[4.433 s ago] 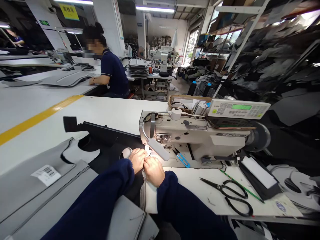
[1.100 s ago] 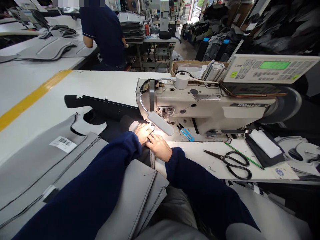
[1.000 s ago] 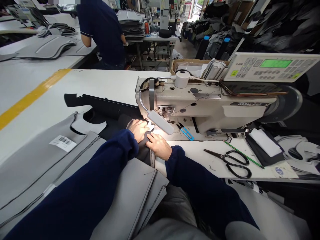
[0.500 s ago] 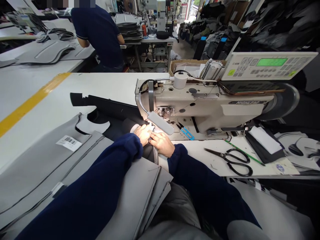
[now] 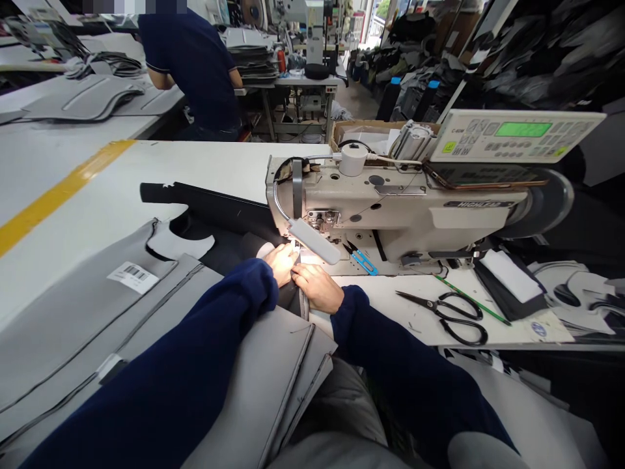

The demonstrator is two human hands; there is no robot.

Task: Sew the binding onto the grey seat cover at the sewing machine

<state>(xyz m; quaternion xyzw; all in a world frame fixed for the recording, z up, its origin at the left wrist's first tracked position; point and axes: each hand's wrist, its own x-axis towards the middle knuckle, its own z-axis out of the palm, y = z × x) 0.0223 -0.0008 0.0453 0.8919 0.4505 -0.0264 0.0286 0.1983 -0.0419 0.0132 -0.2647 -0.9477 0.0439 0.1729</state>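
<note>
At frame centre, your left hand (image 5: 281, 264) and right hand (image 5: 318, 287) touch dark fabric (image 5: 290, 299) by the sewing machine (image 5: 410, 212); I can't tell their grip.

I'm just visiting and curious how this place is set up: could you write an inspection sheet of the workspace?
Surface: white tabletop, yellow stripe at left.
Work pieces: dark fabric at the sewing machine; grey panels with a barcode label, left.
Clutter: blue snips at the machine; black scissors and a green pencil on the tabletop.
Hands: left hand and right hand close together on the dark fabric; exact grip unclear.
Cables: pale cable along the machine's top.
Surroundings: person in dark blue, upper left; heaped material, upper right.
</note>
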